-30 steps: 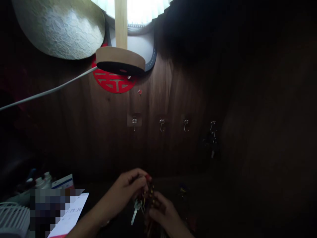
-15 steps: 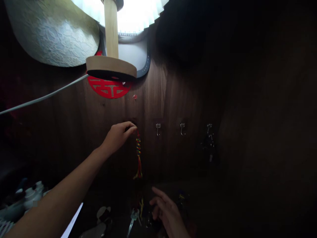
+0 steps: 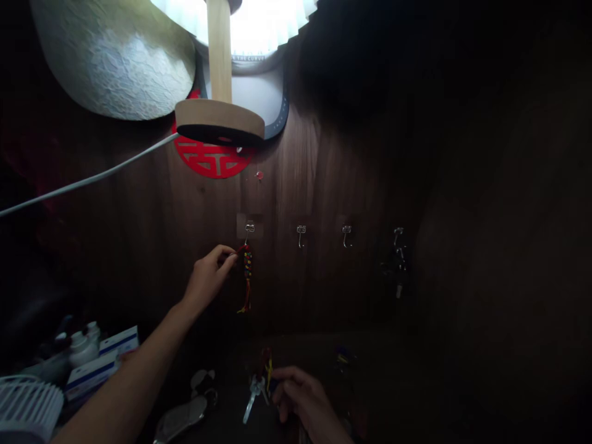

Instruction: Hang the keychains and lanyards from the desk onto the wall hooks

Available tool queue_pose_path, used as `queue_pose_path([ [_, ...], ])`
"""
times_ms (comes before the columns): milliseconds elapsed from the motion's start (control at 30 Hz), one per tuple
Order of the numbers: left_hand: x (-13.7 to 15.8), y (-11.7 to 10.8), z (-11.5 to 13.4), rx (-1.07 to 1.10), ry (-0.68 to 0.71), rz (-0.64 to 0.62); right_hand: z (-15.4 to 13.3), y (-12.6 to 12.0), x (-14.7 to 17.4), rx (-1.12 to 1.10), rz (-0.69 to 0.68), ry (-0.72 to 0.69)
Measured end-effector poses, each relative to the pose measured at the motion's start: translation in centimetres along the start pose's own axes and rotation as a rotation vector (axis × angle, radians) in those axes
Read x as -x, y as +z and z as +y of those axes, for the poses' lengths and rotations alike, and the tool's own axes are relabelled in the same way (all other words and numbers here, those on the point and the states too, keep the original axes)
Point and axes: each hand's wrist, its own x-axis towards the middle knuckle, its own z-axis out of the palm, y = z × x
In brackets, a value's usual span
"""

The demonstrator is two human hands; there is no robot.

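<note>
My left hand is closed in a pinch on the red loop at the top of a colourful braided tassel. The tassel hangs straight down just below the leftmost metal hook; whether its loop sits on the hook is too small to tell. Lower down, my right hand has its fingers curled against the yellow cord of a bunch of keys lying on the dark surface. Dim light hides part of that grip. Another small blue and yellow item lies to the right.
Two bare hooks and a hook holding keys line the wooden panel. Above stand a lit lamp, caps and a red paper cutout. Boxes, bottles and a white slatted basket sit lower left.
My left hand has moved down and left with the tassel, uncovering the leftmost hook. My right hand has come left to the keys, its fingers now curled in. The view has shifted slightly.
</note>
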Motion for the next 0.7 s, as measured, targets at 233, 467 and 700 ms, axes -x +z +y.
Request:
queue_pose_path([
  [233,1.9,3.0,-1.4,0.198,-0.090,-0.016,-0.3,0.1,0.6,0.095,-0.040,-0.045],
  [467,3.4,4.7,-2.2,0.304,-0.164,-0.037,-1.3,0.4,1.2,0.168,-0.029,-0.054],
  [700,6.4,5.3,-3.0,0.313,-0.240,-0.119,-1.1,0.3,1.2,0.190,-0.022,-0.046],
])
